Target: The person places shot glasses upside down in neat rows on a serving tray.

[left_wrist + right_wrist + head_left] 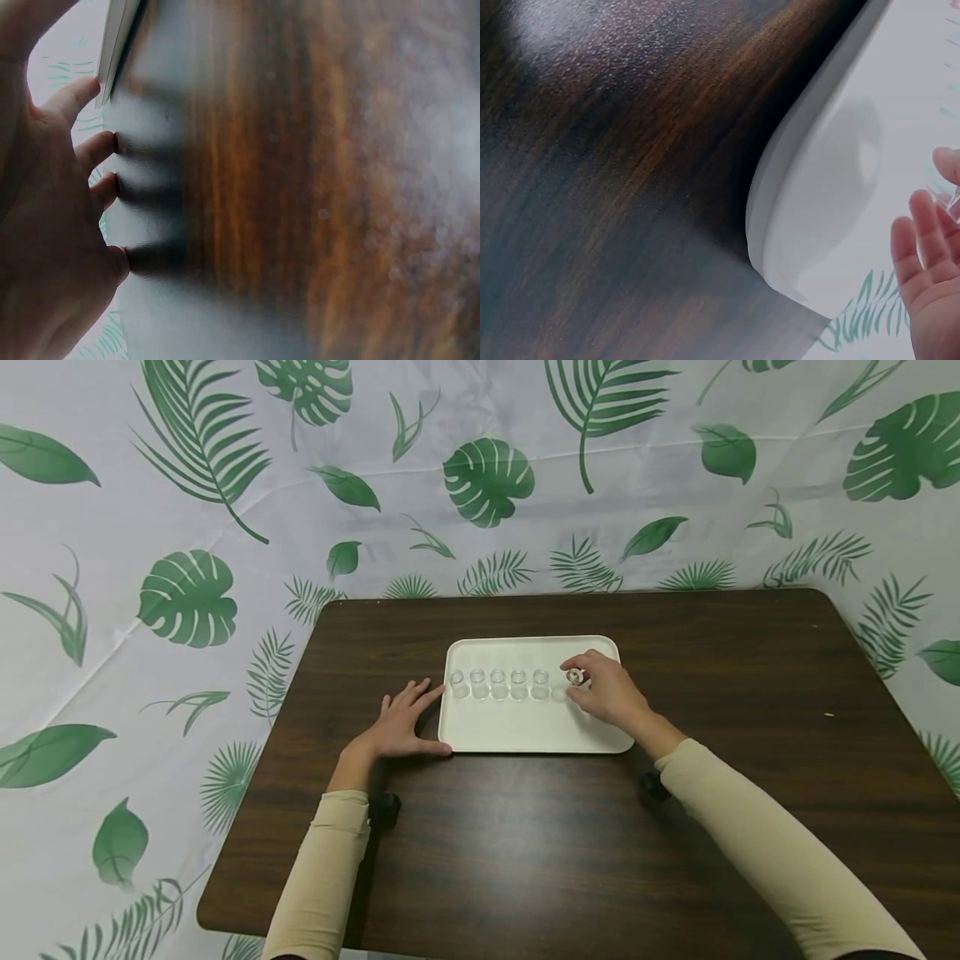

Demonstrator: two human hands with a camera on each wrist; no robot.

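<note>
A white tray (525, 731) lies on the table, with several small clear glass jars (498, 685) standing in a row across it. At the right end of that row, my right hand (609, 692) pinches a small round glass jar (574, 677) between thumb and fingers. In the right wrist view the clear glass (952, 204) shows partly between the fingertips at the frame's edge. My left hand (401, 724) is spread at the tray's left side. Its thumb and index finger touch the rim, and the other fingertips (111, 184) rest on the table.
The dark wood table (525, 843) extends around the tray on all sides. Behind it hangs a white cloth (420, 468) printed with green leaves. A tiny yellowish speck (828, 715) lies on the table at the right.
</note>
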